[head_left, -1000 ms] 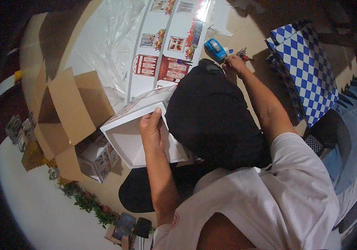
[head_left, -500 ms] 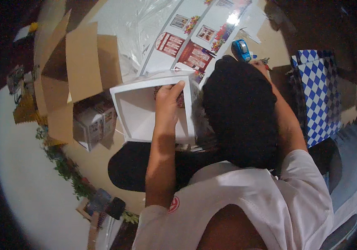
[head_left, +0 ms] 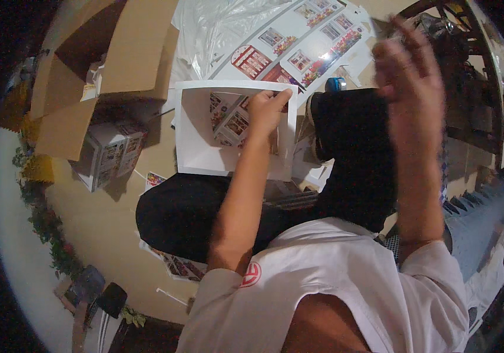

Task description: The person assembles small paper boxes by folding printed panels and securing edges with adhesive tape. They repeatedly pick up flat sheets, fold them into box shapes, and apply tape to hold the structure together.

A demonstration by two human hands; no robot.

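My left hand (head_left: pixel 265 115) grips the right part of an open white box (head_left: pixel 237 166), its thumb over the upper rim and its fingers inside. The box tilts its opening toward me, and printed house windows show on a sheet or panel within. My right hand (head_left: pixel 410 73) is raised above my bent right knee, blurred by motion. Its fingers look apart, and I see nothing in them. Just past that knee lies a blue tape dispenser (head_left: pixel 335 84), partly hidden. A long printed sheet (head_left: pixel 292 44) with house fronts and flowers stretches beyond the box.
A large open cardboard carton (head_left: pixel 137 50) stands at the far left. Beside it sits a small printed box (head_left: pixel 110 154). Clear plastic wrap (head_left: pixel 219 26) lies at the back. A dark rack (head_left: pixel 481 76) is at the right, a strip of greenery (head_left: pixel 52 229) at the left.
My right hand has come up off the floor near the tape dispenser. The view has shifted. My left hand still holds the white box, whose printed inside now shows more.
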